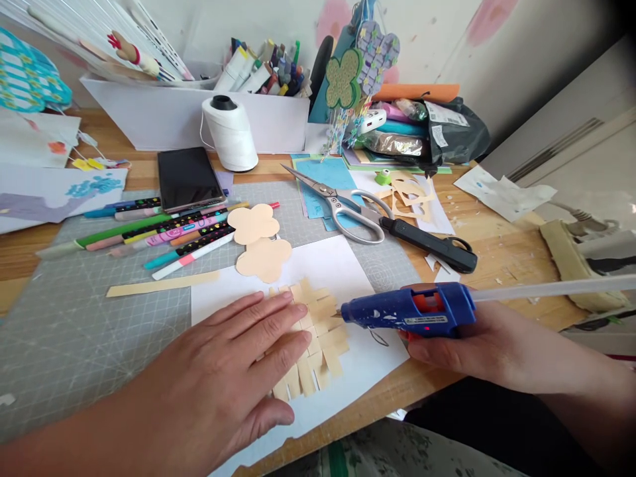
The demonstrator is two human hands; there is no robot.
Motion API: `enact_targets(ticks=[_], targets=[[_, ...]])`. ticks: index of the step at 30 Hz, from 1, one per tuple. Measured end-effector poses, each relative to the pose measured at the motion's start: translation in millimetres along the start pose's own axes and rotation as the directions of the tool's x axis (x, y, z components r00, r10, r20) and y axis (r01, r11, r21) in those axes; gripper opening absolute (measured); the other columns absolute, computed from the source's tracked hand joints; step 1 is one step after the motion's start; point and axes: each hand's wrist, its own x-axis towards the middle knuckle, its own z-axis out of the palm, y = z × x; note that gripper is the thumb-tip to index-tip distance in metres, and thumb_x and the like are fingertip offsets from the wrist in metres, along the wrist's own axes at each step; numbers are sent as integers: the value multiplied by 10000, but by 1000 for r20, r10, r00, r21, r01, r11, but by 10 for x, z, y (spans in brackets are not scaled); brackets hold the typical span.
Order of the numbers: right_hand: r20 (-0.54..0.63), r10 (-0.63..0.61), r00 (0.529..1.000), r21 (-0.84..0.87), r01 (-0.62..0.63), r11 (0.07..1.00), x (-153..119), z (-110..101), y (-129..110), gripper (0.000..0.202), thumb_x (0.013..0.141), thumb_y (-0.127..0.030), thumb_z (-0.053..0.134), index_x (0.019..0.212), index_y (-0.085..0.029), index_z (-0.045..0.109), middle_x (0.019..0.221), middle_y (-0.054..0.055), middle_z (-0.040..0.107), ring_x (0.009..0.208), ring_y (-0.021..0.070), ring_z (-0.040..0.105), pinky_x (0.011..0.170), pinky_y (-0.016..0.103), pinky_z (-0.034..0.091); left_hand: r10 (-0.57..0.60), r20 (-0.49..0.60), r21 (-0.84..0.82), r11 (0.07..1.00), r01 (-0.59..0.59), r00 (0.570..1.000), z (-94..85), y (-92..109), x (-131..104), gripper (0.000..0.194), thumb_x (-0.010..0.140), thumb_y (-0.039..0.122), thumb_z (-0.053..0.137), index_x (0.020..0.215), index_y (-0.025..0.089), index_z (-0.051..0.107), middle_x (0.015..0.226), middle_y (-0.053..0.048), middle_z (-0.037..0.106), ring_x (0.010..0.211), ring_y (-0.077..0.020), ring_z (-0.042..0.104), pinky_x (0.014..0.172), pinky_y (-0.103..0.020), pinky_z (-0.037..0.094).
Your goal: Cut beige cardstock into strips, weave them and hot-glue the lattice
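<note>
My left hand lies flat with its fingers stretched over a woven mat of tan paper strips, covering its left part. Under the mat is a white paper sheet. My right hand is wrapped round a blue hot glue gun, whose nozzle points left and is at the mat's right edge; I cannot tell whether it touches. A long translucent glue stick sticks out of its back. Just beyond the mat lie two tan flower-shaped paper cutouts, beside a single tan strip.
Several markers and a black phone lie on the grey cutting mat. Behind stand a white thread spool and a white pen box. Scissors, a black-handled cutter and paper scraps lie beyond the glue gun.
</note>
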Motion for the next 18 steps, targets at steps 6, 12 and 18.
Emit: enact_targets(ticks=[6, 12, 18], targets=[[10, -122, 992, -85, 122, 989, 61, 52, -116, 261, 852, -357, 608, 1076, -272, 711, 943, -13, 729, 763, 195, 673, 631, 249, 580, -4, 19, 10, 1000, 4, 1000, 11, -2, -20, 414, 924, 435, 569, 1279, 225, 604, 1371, -77, 599, 1258, -282, 547, 1117, -480, 395], [-68, -287, 955, -279, 258, 925, 94, 82, -189, 142, 827, -328, 607, 837, -235, 714, 845, 23, 720, 729, 219, 655, 633, 295, 542, 23, 68, 44, 999, -26, 997, -3, -24, -28, 436, 924, 458, 562, 1286, 217, 596, 1385, -81, 585, 1291, -297, 514, 1117, -496, 374], [-30, -297, 954, -161, 289, 944, 100, 91, -196, 208, 826, -232, 601, 986, -216, 733, 963, -19, 727, 843, 187, 661, 769, 262, 529, 35, 109, 58, 997, -42, 993, -4, -59, -42, 463, 928, 482, 551, 1317, 231, 569, 1424, -60, 548, 1327, -277, 465, 1167, -458, 276]])
